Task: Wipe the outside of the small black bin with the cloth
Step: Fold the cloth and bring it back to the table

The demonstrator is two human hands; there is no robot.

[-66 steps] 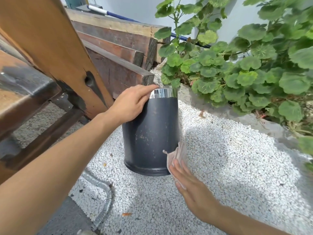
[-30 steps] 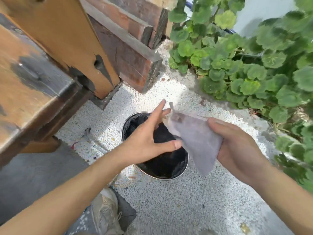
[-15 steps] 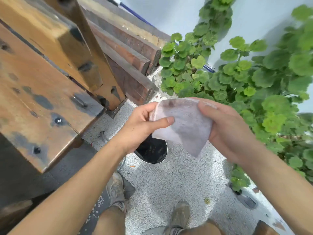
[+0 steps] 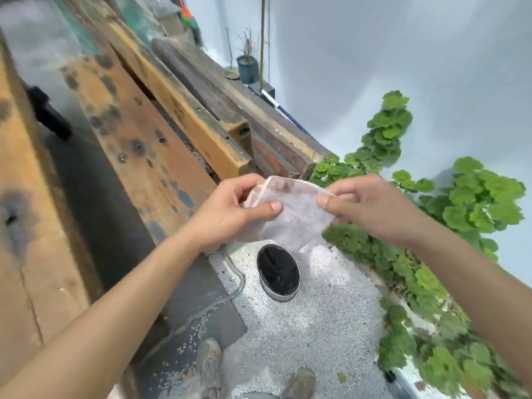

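Head view, looking down from standing height. Both bare hands hold a pale grey-pink rectangular cloth (image 4: 290, 210) at chest level. The left hand (image 4: 230, 211) pinches the cloth's left edge, thumb on the near face and fingers curled behind it. The right hand (image 4: 371, 208) pinches the right edge in the same way, thumb in front. The cloth hangs between them with its lower corner loose, and faint brown marks show near its top edge.

The small black cylindrical bin (image 4: 278, 272) with a bright metal rim stands upright on the white gravel ground (image 4: 316, 312), well below the hands and untouched by them. Only its dark interior and rim can be seen; its outer wall is all but hidden from this angle.

To the left of the bin runs a weathered orange-brown wooden worktop (image 4: 129, 139) with dark stains, and stacked timber beams (image 4: 230, 116) lie behind it. Round-leaved green plants (image 4: 460, 203) grow along a pale wall (image 4: 403, 53) to the right. Two grey shoes (image 4: 208, 367) appear at the lower edge, one on a dark slab and one on gravel.
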